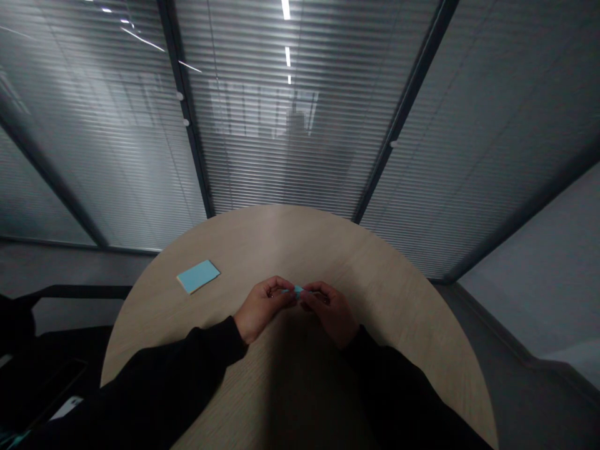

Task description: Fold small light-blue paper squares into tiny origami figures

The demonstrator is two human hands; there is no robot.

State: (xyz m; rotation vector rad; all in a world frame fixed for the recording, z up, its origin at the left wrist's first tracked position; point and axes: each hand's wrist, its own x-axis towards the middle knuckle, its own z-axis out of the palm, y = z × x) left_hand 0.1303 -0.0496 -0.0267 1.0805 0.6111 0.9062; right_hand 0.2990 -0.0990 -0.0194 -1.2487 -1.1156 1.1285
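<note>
Left hand (261, 307) and right hand (330, 314) pinch a small blue paper strip (297, 290) in a narrow grip; it seems light, limp, best held by its ends. Blue note pad (198, 276) lies on the round bench (281, 240).

And there's the left hand (261, 307) meeting the right hand (329, 314) dead centre, fingertips (287, 296) pinched tight together, palms turned down, and the black sleeves (140, 375) angling in from either side!
</note>
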